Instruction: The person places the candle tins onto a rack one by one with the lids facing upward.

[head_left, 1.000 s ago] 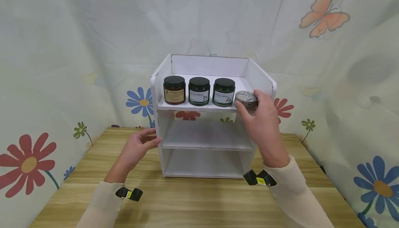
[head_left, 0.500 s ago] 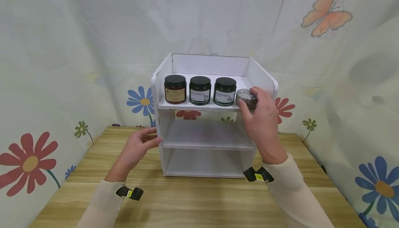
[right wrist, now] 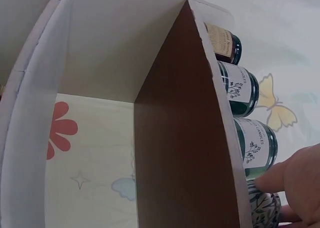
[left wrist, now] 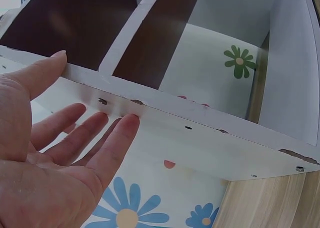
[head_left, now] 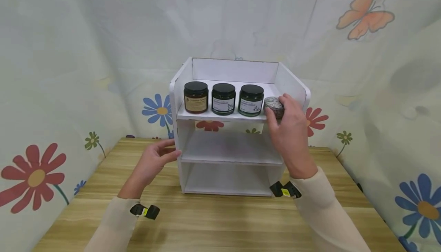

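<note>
A white three-tier shelf unit (head_left: 227, 158) stands on a wooden table. On its top shelf an amber jar (head_left: 195, 97) and two green jars (head_left: 223, 98) (head_left: 250, 99), all with black lids, stand in a row. My right hand (head_left: 276, 108) grips a small patterned tin (head_left: 273, 103) at the shelf's right end, beside the right green jar. In the right wrist view the tin (right wrist: 262, 208) shows under my fingers (right wrist: 295, 183). My left hand (head_left: 175, 148) lies with straight fingers (left wrist: 107, 138) against the unit's left side panel (left wrist: 165, 123).
The two lower shelves (head_left: 229, 147) hold nothing. The wooden table (head_left: 213, 221) runs from the unit to the near edge. A flowered cloth backdrop (head_left: 69, 72) closes in the back and both sides.
My right hand has eased the tin up and back onto the top shelf's right end, closer to the green jar. My left hand has stayed on the side panel.
</note>
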The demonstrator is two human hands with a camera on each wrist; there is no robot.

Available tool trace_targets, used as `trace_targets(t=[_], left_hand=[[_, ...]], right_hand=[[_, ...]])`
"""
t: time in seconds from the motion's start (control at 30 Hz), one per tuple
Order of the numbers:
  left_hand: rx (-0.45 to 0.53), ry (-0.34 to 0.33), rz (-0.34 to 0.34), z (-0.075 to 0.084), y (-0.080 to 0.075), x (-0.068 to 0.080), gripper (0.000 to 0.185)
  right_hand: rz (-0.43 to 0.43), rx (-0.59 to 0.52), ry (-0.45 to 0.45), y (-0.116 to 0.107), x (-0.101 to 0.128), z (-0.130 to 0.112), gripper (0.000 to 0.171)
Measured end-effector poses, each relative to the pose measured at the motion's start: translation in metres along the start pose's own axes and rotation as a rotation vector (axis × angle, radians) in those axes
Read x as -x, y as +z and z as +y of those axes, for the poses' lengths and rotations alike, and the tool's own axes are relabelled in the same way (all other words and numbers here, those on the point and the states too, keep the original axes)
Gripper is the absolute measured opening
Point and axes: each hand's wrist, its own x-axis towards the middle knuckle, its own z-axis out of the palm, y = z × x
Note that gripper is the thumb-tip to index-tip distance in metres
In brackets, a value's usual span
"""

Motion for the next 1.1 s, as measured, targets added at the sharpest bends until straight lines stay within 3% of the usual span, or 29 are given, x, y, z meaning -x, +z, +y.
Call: trace_targets(t=[0.33, 0.53, 0.77, 0.97, 1.1], left_hand=[[-0.002, 0.002, 0.001, 0.0, 0.001, -0.001, 0.069], [0.0, -0.006, 0.001, 0.001, 0.001, 0.0, 0.068], [-0.006, 0.003, 0.001, 0.003, 0.0, 0.004, 0.067], [-0.031, 0.017, 0.019, 0.005, -0.001, 0.009, 0.065], [-0.059, 0.021, 0.043, 0.007, -0.002, 0.013, 0.064]], right_hand=[[-0.146, 0.054, 0.021, -0.008, -0.007, 0.002, 0.06], [-0.143, 0.038, 0.007, -0.009, -0.003, 0.003, 0.065], [-0.021, -0.012, -0.064, -0.008, 0.015, 0.007, 0.065], [0.166, -0.119, -0.195, -0.008, 0.031, 0.017, 0.056], [0.22, -0.169, -0.27, -0.008, 0.039, 0.025, 0.054]])
